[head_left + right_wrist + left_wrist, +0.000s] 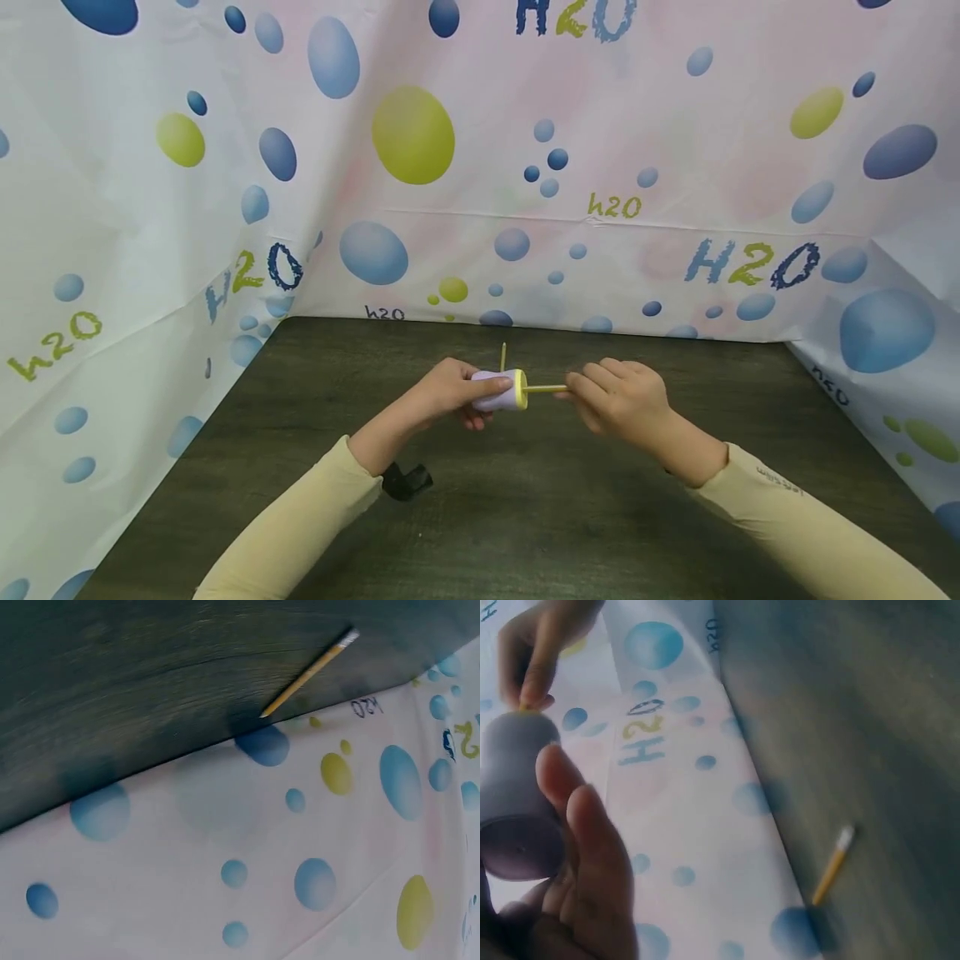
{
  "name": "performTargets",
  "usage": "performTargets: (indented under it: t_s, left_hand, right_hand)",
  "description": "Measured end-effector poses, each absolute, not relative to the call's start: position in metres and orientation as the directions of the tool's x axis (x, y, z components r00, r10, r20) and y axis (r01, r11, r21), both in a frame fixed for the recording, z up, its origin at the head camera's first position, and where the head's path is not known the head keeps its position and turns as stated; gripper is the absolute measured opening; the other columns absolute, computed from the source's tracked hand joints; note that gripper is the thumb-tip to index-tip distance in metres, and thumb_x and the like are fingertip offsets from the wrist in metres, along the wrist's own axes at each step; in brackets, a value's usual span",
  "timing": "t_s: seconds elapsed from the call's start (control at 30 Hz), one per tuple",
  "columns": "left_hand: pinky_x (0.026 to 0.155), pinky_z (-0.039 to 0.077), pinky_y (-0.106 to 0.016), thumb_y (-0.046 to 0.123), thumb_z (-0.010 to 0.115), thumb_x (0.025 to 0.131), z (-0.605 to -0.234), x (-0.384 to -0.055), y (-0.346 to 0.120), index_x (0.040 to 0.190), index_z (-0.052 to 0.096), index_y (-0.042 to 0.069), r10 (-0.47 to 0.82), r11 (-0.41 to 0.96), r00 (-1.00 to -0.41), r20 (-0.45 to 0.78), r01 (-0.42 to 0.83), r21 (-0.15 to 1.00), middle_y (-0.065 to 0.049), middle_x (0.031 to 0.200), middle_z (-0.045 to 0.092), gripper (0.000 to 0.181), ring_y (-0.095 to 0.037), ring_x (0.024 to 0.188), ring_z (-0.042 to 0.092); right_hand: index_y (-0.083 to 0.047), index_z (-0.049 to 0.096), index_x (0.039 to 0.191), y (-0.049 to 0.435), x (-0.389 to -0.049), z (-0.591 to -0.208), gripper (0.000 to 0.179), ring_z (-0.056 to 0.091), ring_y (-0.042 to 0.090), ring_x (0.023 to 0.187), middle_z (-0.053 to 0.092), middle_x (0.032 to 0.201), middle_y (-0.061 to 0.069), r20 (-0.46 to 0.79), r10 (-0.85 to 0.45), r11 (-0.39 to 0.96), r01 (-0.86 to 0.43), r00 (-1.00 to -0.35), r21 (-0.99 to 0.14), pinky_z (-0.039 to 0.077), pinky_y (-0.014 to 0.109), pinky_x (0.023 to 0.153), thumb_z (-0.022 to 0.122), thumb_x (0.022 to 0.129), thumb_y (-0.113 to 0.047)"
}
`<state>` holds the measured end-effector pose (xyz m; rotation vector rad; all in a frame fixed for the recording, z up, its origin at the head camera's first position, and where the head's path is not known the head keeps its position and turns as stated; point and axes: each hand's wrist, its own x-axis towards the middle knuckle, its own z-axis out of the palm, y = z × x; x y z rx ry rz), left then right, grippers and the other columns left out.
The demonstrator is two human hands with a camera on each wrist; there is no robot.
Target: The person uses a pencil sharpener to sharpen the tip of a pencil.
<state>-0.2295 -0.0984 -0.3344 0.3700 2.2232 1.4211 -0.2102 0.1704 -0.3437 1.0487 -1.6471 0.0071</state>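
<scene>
Near the middle of the table, my left hand [448, 390] grips a lavender pencil sharpener [491, 402] shaped like a cylinder. Its yellow-rimmed end faces right. My right hand [622, 402] pinches a yellow pencil [546, 388], whose far end is at the sharpener's yellow face; the tip itself is hidden. The left wrist view shows the sharpener [517, 780] from its dark rounded base, with the right hand [544, 652] beyond it. A second pencil [503, 357] lies loose on the table behind the sharpener. The right wrist view does not show the right hand.
The dark wooden table [570, 517] ends at a white backdrop [480, 192] with blue and green spots, which also stands along both sides. A black wrist camera [407, 482] sits under the left wrist. The loose pencil [309, 675] lies near the table's far edge.
</scene>
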Motion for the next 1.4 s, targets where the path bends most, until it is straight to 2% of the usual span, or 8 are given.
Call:
performTargets:
  t_s: [0.27,0.37,0.47,0.67,0.87,1.0,1.2,1.4]
  left_hand:
    - [0.063,0.057,-0.029,0.034,0.087,0.082,-0.340,-0.218,-0.094,0.111,0.073,0.002,0.334,0.600,-0.925,0.180,0.356,0.717,-0.012,0.093,0.075,0.045,-0.015,0.072,0.067]
    - [0.062,0.055,-0.028,0.038,0.092,0.074,-0.345,-0.217,-0.096,0.109,0.072,0.002,0.416,0.653,-0.776,0.474,0.618,0.438,-0.010,0.091,0.077,0.054,-0.017,0.072,0.068]
    - [0.063,0.058,-0.029,0.043,0.096,0.064,-0.352,-0.222,-0.101,0.106,0.070,0.002,0.534,0.627,-0.500,0.681,0.775,0.077,-0.007,0.090,0.077,0.064,-0.017,0.074,0.071]
    - [0.063,0.058,-0.027,0.051,0.100,0.050,-0.363,-0.230,-0.109,0.101,0.066,0.004,0.612,0.543,-0.164,0.773,0.798,-0.261,-0.004,0.085,0.074,0.077,-0.015,0.073,0.072]
    - [0.064,0.057,-0.029,0.043,0.092,0.072,-0.358,-0.224,-0.101,0.112,0.070,0.003,0.503,0.665,-0.668,0.549,0.704,0.247,-0.008,0.094,0.077,0.061,-0.016,0.075,0.070]
    - [0.067,0.059,-0.033,0.039,0.082,0.087,-0.351,-0.227,-0.098,0.115,0.072,0.001,0.342,0.642,-0.930,0.132,0.334,0.690,-0.012,0.097,0.076,0.048,-0.014,0.073,0.068]
    - [0.070,0.063,-0.045,0.047,0.063,0.099,-0.346,-0.237,-0.099,0.096,0.074,-0.003,0.424,0.513,-0.859,-0.285,-0.031,0.858,-0.017,0.079,0.075,0.051,-0.011,0.053,0.065]
    - [0.070,0.063,-0.043,0.046,0.061,0.101,-0.347,-0.237,-0.094,0.098,0.073,-0.006,0.475,0.512,-0.823,-0.312,-0.030,0.858,-0.011,0.072,0.074,0.053,-0.010,0.052,0.065]
  right_hand:
    - [-0.013,0.074,0.077,0.162,-0.200,-0.342,0.063,0.043,0.004,0.044,0.059,0.056,-0.005,0.720,-0.502,0.705,-0.709,-0.479,0.021,0.026,0.020,0.040,0.038,0.106,-0.056]
    - [-0.010,0.073,0.077,0.161,-0.197,-0.338,0.054,0.035,0.003,0.049,0.052,0.056,-0.007,0.416,-0.448,0.657,-0.607,-0.791,-0.446,0.028,0.021,0.049,0.048,0.107,-0.049]
    - [-0.010,0.063,0.070,0.162,-0.200,-0.334,0.042,0.029,0.007,0.053,0.042,0.058,-0.007,-0.018,-0.434,0.560,-0.254,-0.901,-0.789,0.030,0.027,0.058,0.056,0.105,-0.033]
    - [-0.015,0.059,0.070,0.168,-0.212,-0.337,0.043,0.019,0.007,0.047,0.031,0.052,-0.010,-0.416,-0.493,0.526,0.120,-0.764,-0.842,0.022,0.024,0.049,0.050,0.106,-0.035]
    - [-0.004,0.074,0.092,0.169,-0.206,-0.346,0.039,0.040,0.006,0.053,0.055,0.064,-0.005,0.070,-0.439,0.609,-0.354,-0.896,-0.709,0.037,0.025,0.052,0.057,0.105,-0.037]
    - [-0.006,0.072,0.097,0.169,-0.206,-0.358,0.052,0.055,0.008,0.061,0.066,0.079,0.001,0.580,-0.491,0.683,-0.701,-0.649,-0.206,0.045,0.024,0.053,0.049,0.104,-0.052]
    - [-0.009,0.069,0.091,0.174,-0.217,-0.364,0.039,0.051,0.012,0.051,0.059,0.069,0.000,0.763,-0.645,0.588,-0.666,-0.042,0.459,0.041,0.024,0.043,0.047,0.110,-0.035]
    - [-0.012,0.066,0.077,0.175,-0.217,-0.361,0.043,0.050,0.010,0.044,0.058,0.058,-0.003,0.773,-0.634,0.576,-0.662,0.009,0.480,0.042,0.025,0.041,0.048,0.109,-0.034]
